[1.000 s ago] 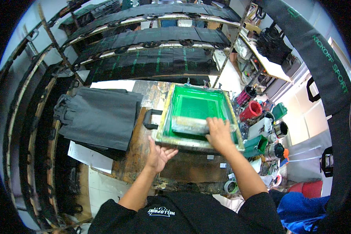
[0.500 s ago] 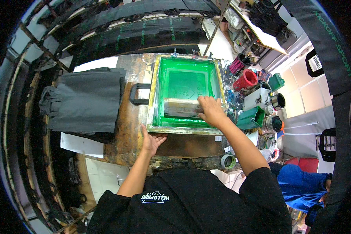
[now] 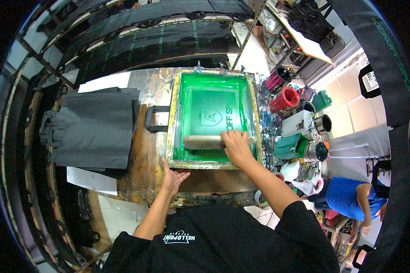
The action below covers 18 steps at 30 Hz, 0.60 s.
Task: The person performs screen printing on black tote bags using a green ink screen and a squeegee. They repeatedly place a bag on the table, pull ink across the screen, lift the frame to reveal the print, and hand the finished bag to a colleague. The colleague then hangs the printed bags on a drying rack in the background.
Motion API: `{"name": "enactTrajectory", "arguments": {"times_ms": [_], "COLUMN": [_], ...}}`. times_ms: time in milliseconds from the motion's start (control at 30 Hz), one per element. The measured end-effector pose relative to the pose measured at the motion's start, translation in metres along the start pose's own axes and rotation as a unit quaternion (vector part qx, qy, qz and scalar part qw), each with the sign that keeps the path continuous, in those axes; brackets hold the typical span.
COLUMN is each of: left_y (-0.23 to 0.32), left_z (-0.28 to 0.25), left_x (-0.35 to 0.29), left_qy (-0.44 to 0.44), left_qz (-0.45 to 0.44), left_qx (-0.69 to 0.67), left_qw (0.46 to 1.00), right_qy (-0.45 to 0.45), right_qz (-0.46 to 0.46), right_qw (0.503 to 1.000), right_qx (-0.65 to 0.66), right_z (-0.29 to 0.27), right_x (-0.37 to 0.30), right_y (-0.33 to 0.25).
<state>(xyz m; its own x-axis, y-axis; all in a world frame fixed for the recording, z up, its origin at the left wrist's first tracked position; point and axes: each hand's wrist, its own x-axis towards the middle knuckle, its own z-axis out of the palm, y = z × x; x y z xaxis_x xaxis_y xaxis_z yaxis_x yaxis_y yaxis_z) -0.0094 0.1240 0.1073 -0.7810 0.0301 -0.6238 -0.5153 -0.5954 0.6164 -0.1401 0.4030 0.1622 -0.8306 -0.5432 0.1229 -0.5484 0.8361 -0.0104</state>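
A screen printing frame [image 3: 171,136] with a yellowed, ink-stained rim lies on the worktable. Green ink coats its mesh [image 3: 200,95], where a shield emblem and lettering show through. My right hand [image 3: 236,148] grips the right part of a wide squeegee [image 3: 200,142], which lies across the lower part of the mesh. At the frame's near left corner is my left hand [image 3: 172,179], thumb up and fingers stretched out by the near rim. Under the frame sits a black fabric bag, mostly hidden; its handle loop [image 3: 154,119] sticks out to the left.
A stack of black bags [image 3: 93,129] covers the table's left side. Ink containers, among them a red tub [image 3: 287,99] and a green one [image 3: 290,146], crowd the right edge. Drying racks [image 3: 159,43] stand beyond. A person in blue [image 3: 351,195] is at the lower right.
The squeegee in my right hand has moved nearer to me over the mesh, baring more of the design. My left hand keeps its place at the corner. The person in blue has shifted.
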Motion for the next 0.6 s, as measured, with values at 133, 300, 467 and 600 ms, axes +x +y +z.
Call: {"name": "enactTrajectory", "arguments": {"times_ms": [133, 300, 467, 600], "left_y": [0.003, 0.01, 0.007, 0.004], "left_z": [0.001, 0.01, 0.008, 0.003], "left_x": [0.0, -0.005, -0.004, 0.001], "left_qy": [0.023, 0.027, 0.049, 0.072], "left_qz": [-0.017, -0.026, -0.038, -0.054], "left_qx": [0.003, 0.008, 0.004, 0.004], "left_qw": [1.0, 0.999, 0.998, 0.996], "right_qy": [0.022, 0.008, 0.021, 0.017], "right_qz": [0.007, 0.0, -0.012, -0.007], "right_qw": [1.0, 1.0, 1.0, 1.0], "right_qx": [0.002, -0.027, -0.007, -0.004], "right_z": [0.025, 0.055, 0.073, 0.078], "right_x": [0.057, 0.132, 0.206, 0.255], "right_y": [0.03, 0.074, 0.111, 0.135]}}
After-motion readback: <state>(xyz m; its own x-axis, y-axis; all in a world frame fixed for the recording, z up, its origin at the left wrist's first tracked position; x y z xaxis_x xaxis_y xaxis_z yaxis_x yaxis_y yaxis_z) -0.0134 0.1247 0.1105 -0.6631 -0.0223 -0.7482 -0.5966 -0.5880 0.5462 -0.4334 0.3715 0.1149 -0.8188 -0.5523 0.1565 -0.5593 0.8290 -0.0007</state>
